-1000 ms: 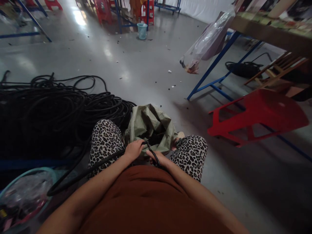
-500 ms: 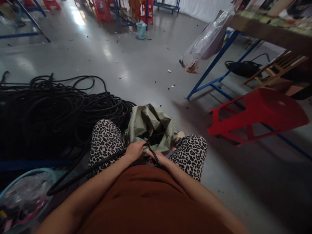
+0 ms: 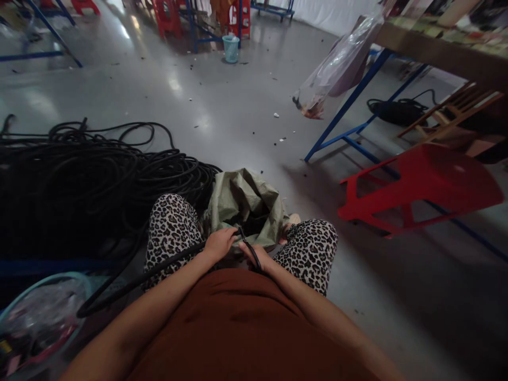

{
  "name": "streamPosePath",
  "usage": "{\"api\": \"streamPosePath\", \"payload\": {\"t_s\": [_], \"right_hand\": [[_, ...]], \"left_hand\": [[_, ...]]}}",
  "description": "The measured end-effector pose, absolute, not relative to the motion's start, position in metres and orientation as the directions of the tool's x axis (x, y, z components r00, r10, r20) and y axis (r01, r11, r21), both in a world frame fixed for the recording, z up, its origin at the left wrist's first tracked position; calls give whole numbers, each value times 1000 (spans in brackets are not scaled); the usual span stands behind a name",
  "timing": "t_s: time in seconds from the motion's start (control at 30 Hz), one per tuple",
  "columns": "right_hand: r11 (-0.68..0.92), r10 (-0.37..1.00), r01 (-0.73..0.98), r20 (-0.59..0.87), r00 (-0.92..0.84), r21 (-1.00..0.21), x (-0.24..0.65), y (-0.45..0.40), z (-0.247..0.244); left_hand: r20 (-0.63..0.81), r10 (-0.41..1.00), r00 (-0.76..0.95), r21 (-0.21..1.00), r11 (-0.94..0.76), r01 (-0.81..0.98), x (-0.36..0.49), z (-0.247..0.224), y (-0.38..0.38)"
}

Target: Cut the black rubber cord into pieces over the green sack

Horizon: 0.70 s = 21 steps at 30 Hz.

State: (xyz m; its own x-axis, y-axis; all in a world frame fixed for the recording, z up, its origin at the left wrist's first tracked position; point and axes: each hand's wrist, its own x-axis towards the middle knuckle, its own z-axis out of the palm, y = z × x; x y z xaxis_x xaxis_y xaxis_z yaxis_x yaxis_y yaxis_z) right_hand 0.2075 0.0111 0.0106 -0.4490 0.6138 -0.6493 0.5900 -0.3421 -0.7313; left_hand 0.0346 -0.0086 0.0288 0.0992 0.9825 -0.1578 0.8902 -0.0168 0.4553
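My left hand (image 3: 220, 244) is closed round a black cable (image 3: 170, 260) that runs over my left thigh and bends back at the lower left. In my right hand (image 3: 254, 254) is a dark curved tool (image 3: 252, 253), perhaps cutters or pliers, its tip at the cable's end beside my left fingertips. Both hands are over the near rim of an open green woven sack (image 3: 273, 203) between my knees. Dark pieces lie inside the sack, too dim to make out. A big heap of black cable (image 3: 119, 164) lies to the left.
At the lower left is a blue basket (image 3: 85, 283) with clear plastic in it. A red stool (image 3: 432, 180) is at the right, near a blue-legged table (image 3: 440, 47) with a plastic bag (image 3: 333, 63) hanging from it. Farther off is a small blue bin (image 3: 230, 50).
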Motion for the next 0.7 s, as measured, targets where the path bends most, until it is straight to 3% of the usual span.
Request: {"api": "streamPosePath", "payload": {"t_s": [0.17,0.37,0.7], "right_hand": [[-274,623,636,-637,-454,-721,207,13,12],[-340,614,611,-661,-431,-715,208,13,9],[-286,642,684,-664,-383,-671,207,13,10]], "left_hand": [[-149,980,128,352,-68,933,37,34,-8],[-158,980,119,181,-89,979,37,47,-12],[-234,969,76,192,-31,981,36,45,-13]]}}
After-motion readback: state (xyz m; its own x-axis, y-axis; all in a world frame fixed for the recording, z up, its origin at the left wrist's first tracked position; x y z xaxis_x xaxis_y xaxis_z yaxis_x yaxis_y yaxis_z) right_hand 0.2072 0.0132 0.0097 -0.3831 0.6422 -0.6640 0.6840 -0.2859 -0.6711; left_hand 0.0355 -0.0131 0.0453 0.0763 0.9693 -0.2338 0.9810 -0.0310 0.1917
